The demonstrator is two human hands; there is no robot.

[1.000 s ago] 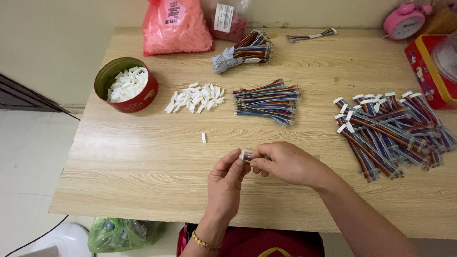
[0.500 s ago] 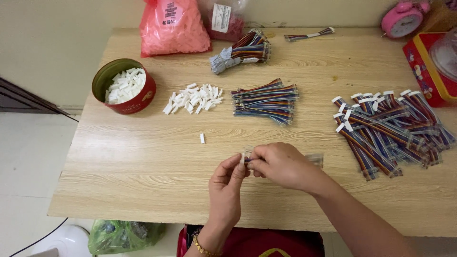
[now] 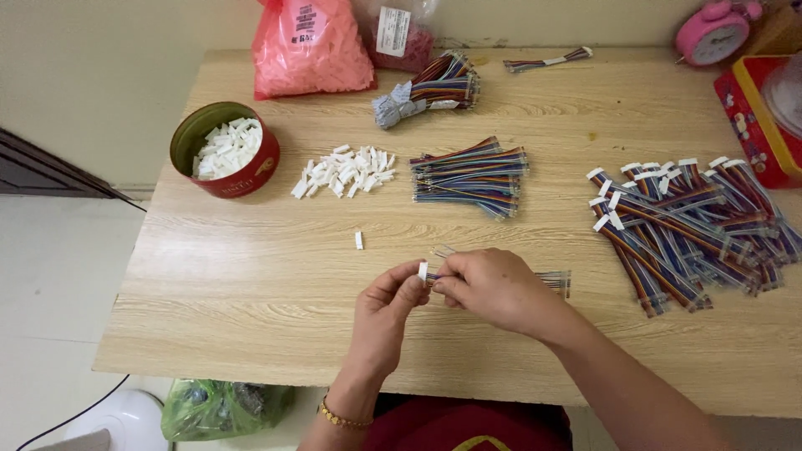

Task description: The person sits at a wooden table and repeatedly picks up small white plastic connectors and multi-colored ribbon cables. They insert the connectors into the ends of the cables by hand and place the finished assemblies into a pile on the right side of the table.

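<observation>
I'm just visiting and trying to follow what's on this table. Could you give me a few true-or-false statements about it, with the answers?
1. The left hand pinches a small white connector. True.
2. The red tin stands empty. False: it holds white connectors.
3. One lone white piece lies apart from the loose white pile. True.
4. The right hand rests flat on the table. False: it grips a multicoloured ribbon cable.
5. The pink alarm clock stands beside the tin. False: it stands at the far right corner.
</observation>
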